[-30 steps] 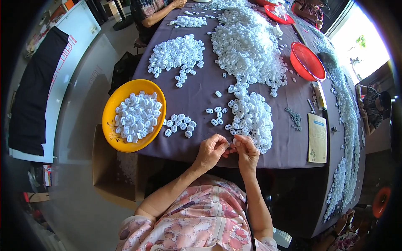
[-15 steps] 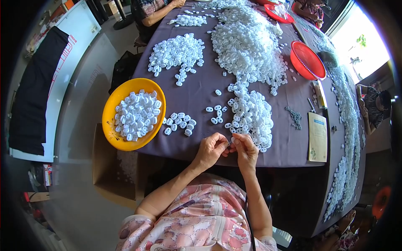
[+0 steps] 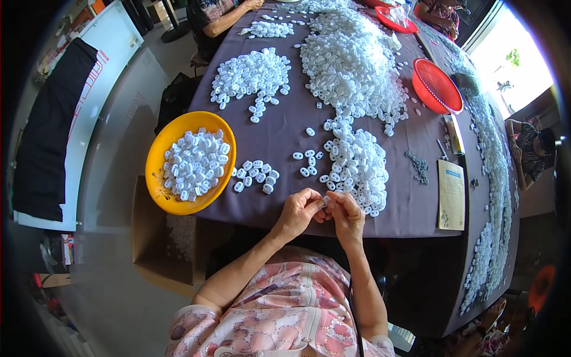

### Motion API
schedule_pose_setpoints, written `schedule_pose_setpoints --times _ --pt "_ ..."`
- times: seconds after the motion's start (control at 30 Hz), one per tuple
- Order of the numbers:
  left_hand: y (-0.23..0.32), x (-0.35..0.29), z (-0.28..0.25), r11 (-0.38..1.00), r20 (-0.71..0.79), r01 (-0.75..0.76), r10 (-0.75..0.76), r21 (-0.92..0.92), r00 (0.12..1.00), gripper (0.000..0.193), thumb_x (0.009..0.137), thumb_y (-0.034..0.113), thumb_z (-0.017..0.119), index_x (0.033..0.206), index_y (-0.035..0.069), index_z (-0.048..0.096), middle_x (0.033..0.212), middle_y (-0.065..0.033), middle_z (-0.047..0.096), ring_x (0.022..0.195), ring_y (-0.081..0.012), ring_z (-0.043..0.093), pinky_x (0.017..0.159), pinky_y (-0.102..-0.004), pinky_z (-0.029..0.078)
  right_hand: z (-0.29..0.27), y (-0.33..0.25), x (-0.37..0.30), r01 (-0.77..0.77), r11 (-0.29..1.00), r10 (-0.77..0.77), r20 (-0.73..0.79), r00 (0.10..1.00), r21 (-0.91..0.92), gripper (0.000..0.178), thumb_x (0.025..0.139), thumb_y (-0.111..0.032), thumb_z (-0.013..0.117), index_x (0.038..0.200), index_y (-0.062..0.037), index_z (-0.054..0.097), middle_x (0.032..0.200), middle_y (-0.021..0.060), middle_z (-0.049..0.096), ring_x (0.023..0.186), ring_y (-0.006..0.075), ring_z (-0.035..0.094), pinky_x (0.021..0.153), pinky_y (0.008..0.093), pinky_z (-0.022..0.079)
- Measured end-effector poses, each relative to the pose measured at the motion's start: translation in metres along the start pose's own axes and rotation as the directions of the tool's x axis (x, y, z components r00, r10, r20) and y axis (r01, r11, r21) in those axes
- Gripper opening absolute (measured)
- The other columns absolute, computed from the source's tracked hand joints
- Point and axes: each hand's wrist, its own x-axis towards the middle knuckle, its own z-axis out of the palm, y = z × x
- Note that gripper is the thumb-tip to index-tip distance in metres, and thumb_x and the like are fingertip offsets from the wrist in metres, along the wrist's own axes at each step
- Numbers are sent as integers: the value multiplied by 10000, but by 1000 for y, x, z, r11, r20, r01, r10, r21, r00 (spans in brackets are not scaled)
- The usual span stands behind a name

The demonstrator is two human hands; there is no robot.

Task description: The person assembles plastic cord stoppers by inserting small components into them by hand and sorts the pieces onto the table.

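My left hand (image 3: pixel 295 213) and my right hand (image 3: pixel 348 217) meet at the table's near edge, fingertips almost touching. Both are closed in a pinch. The right fingers hold a small white oval plastic piece, which shows only in part. What sits between the left fingertips is too small and covered to make out. Just beyond my right hand lies a heap of white oval two-hole pieces (image 3: pixel 360 163). A few loose pieces (image 3: pixel 311 161) are beside that heap, and a small cluster (image 3: pixel 257 172) lies farther left.
A yellow bowl (image 3: pixel 156 189) of white pieces stands at the table's left edge, above a cardboard box (image 3: pixel 146 238). Larger piles (image 3: pixel 351 59) run up the table. On the right are a red basket (image 3: pixel 437 89), a tan booklet (image 3: pixel 451 196) and grey-green strands (image 3: pixel 419 168). Other people sit at the far end.
My right hand has shifted slightly left, bringing its white piece against the left fingertips. My left hand stays nearly in place. The piles and bowl look unchanged.
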Motion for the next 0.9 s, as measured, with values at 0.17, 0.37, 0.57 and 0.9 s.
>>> schedule_pose_setpoints --times 0.17,0.37,0.57,0.9 --pt "-7 1 1 999 -36 19 -21 -47 999 111 913 87 544 908 -19 576 761 -62 636 658 -109 623 606 -225 524 1 1 0 97 987 -94 24 995 -132 205 825 36 609 1020 -17 650 797 41 584 643 89 559 562 210 449" --pt "-13 4 2 992 -106 48 -61 -117 992 116 896 91 579 897 -21 607 777 -55 639 672 -107 624 615 -216 529 5 0 0 196 968 -196 15 981 -156 321 767 66 645 1069 -40 640 889 62 595 693 117 593 596 223 472" --pt "-10 6 3 967 -133 107 -140 -230 981 121 872 95 616 892 -23 634 802 -43 643 682 -93 615 641 -213 527 9 -8 1 188 958 -191 7 982 -218 390 736 91 639 1098 -50 601 941 66 579 718 144 609 589 242 490" --pt "-13 3 7 988 -199 44 -73 -146 977 129 860 96 639 877 -31 650 779 -24 642 702 -68 588 635 -198 495 9 -9 1 241 900 -233 66 970 -365 439 665 60 651 1084 -53 590 956 113 568 841 271 567 681 335 469"
